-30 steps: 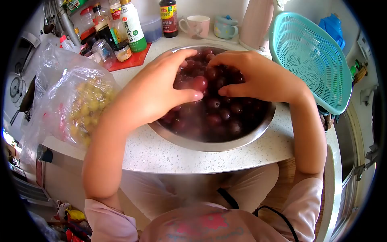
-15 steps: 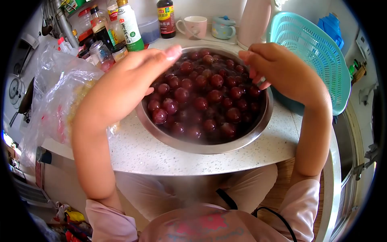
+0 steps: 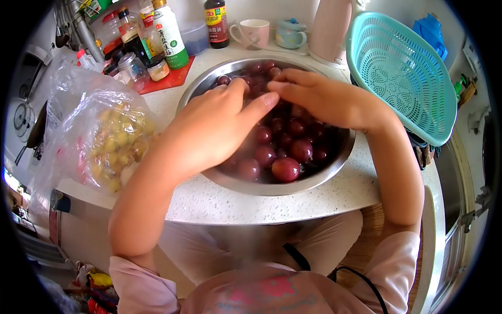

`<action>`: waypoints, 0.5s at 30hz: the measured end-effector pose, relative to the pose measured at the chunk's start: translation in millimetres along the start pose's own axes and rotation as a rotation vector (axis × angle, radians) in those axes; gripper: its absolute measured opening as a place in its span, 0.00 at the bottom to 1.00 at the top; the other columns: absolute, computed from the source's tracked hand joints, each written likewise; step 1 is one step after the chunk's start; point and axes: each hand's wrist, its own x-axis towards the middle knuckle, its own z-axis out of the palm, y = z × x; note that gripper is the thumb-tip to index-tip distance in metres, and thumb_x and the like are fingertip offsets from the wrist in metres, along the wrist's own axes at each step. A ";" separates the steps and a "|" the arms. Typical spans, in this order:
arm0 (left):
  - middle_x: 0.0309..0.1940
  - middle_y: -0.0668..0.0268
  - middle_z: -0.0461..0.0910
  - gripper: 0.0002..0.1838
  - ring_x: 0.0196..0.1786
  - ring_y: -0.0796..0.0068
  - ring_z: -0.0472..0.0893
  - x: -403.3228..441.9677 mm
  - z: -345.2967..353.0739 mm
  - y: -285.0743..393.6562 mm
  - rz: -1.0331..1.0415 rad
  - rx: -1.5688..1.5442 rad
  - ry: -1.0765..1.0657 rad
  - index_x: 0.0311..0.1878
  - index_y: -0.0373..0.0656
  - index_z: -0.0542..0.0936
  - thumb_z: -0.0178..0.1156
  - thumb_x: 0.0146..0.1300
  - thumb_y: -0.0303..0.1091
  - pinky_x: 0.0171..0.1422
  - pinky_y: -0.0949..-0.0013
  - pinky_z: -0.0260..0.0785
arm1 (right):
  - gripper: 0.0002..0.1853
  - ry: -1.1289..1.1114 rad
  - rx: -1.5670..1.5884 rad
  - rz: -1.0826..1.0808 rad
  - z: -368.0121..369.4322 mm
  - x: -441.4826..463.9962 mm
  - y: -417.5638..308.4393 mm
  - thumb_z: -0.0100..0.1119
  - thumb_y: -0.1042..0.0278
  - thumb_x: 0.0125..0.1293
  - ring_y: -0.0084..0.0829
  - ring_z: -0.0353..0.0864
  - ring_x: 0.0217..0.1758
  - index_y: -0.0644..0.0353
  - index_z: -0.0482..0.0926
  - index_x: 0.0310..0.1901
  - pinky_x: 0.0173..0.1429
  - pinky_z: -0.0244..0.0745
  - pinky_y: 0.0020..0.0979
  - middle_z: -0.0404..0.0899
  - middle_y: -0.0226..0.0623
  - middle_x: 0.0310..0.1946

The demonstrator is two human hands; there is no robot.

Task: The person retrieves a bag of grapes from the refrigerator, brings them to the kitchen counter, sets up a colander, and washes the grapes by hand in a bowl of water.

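Observation:
A round steel basin (image 3: 282, 189) on the counter holds dark liquid and many wet, dark red grapes (image 3: 301, 150). My left hand (image 3: 217, 123) reaches over the basin's left side, thumb stretched out and the other fingers bent down among the grapes, partly hidden. From the right, my right hand (image 3: 327, 99) lies over the far part of the grapes, its fingers stretched toward my left thumb. Both hands are open, and I see no grape gripped in either. A larger grape (image 3: 285, 170) floats near the front rim.
Left of the basin lies a clear plastic bag (image 3: 63, 120) with green grapes (image 3: 120, 138). Sauce bottles (image 3: 170, 36), a dark bottle (image 3: 216, 26), a pink mug (image 3: 253, 32), a lidded cup (image 3: 291, 34) and a pink kettle (image 3: 330, 31) stand behind. A turquoise basket (image 3: 377, 57) leans at right.
Both hands have come inward from the basin's two sides and now lie over the grapes, close together. The grapes have shifted, and the bag of green grapes shows more fully.

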 end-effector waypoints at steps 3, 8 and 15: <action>0.57 0.57 0.82 0.29 0.62 0.69 0.79 11.0 2.1 -13.8 0.014 -0.353 -0.045 0.59 0.33 0.77 0.49 0.80 0.54 0.69 0.67 0.66 | 0.22 -0.068 0.491 0.238 -4.0 0.1 -15.5 0.49 0.52 0.81 0.26 0.81 0.49 0.51 0.73 0.70 0.53 0.79 0.28 0.84 0.33 0.47; 0.63 0.67 0.77 0.28 0.68 0.76 0.72 5.5 -10.6 -11.6 0.091 -0.643 -0.033 0.68 0.38 0.76 0.49 0.81 0.52 0.76 0.69 0.59 | 0.23 -0.045 0.455 0.045 -10.2 -7.1 -14.4 0.52 0.50 0.79 0.24 0.82 0.49 0.55 0.79 0.66 0.55 0.79 0.28 0.84 0.34 0.47; 0.73 0.59 0.70 0.36 0.79 0.58 0.63 -16.6 -39.5 -13.6 0.206 -0.621 -0.061 0.72 0.41 0.73 0.42 0.80 0.62 0.82 0.48 0.50 | 0.23 0.120 0.371 -0.029 -43.4 -25.9 -4.6 0.53 0.50 0.78 0.27 0.85 0.51 0.61 0.82 0.60 0.55 0.80 0.29 0.85 0.36 0.49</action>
